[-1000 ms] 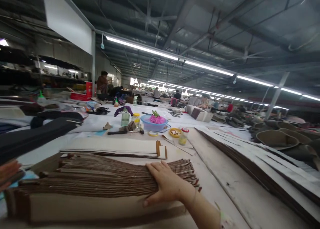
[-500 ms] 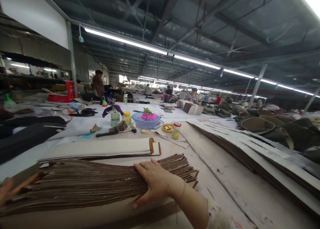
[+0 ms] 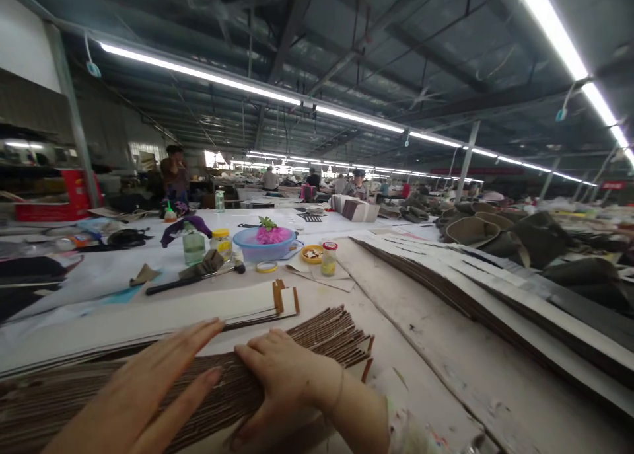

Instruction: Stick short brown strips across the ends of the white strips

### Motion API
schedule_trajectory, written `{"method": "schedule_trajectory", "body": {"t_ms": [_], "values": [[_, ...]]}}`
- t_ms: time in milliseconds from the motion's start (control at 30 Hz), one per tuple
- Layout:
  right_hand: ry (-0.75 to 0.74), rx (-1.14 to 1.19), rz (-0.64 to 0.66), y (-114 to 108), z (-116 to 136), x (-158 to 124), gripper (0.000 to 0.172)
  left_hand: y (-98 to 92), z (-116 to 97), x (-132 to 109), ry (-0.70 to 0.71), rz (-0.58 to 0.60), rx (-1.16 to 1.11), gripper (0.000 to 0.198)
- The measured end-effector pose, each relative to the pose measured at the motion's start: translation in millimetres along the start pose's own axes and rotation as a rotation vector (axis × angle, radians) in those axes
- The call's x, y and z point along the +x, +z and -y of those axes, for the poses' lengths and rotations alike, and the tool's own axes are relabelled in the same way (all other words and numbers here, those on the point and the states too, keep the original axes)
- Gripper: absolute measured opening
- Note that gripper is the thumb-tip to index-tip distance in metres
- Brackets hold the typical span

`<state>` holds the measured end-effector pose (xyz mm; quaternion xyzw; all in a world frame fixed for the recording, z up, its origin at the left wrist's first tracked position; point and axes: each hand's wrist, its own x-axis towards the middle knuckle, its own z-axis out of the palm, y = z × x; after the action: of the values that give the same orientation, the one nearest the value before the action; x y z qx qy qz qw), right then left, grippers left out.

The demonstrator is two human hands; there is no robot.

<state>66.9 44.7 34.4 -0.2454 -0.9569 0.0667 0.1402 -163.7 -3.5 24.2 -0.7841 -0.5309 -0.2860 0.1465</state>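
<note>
A thick stack of brown strips (image 3: 321,335), edges upward, lies across the near side of the table; its left part is partly behind my left hand. My right hand (image 3: 282,381) is closed across the stack, fingers at the far side and thumb at the near side. Over the left part of the stack is my left hand (image 3: 143,388), fingers stretched out and thumb apart, holding nothing. Whether its palm touches the strips I cannot tell. Just behind lie long white strips (image 3: 238,301) with brown ends.
A black-handled brush (image 3: 183,283), a blue basin (image 3: 265,246) with a pink bundle, a glass jar (image 3: 329,259) and a yellow lid (image 3: 313,254) stand farther back. Long layered sheets (image 3: 446,275) lie at the right. Several people are at work in the background.
My left hand has come in from the left edge to lie over the stack. My right hand stays on the stack, its fingers more bent. The view has turned slightly right.
</note>
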Motion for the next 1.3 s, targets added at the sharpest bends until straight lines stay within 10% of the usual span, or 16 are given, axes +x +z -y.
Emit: {"method": "schedule_trajectory", "body": {"t_ms": [233,433,800,967,1300], "values": [[-0.023,0.02,-0.067,9,-4,0,0.086,44.4,-37,41,-0.015,0.298,-0.046,0.045],[-0.022,0.059,-0.098,9,-4,-2,0.089,71.1,-25,23,-0.022,0.228,-0.127,0.041],[0.157,0.429,-0.237,-1,-16,-7,0.027,69.7,-25,24,0.042,0.169,-0.143,0.039],[0.253,0.392,-0.406,3,-18,-5,0.035,69.1,-24,20,0.126,0.137,-0.036,0.039],[0.221,0.276,-0.352,1,-13,-4,0.03,61.0,-21,22,0.234,0.142,-0.121,0.033]]}}
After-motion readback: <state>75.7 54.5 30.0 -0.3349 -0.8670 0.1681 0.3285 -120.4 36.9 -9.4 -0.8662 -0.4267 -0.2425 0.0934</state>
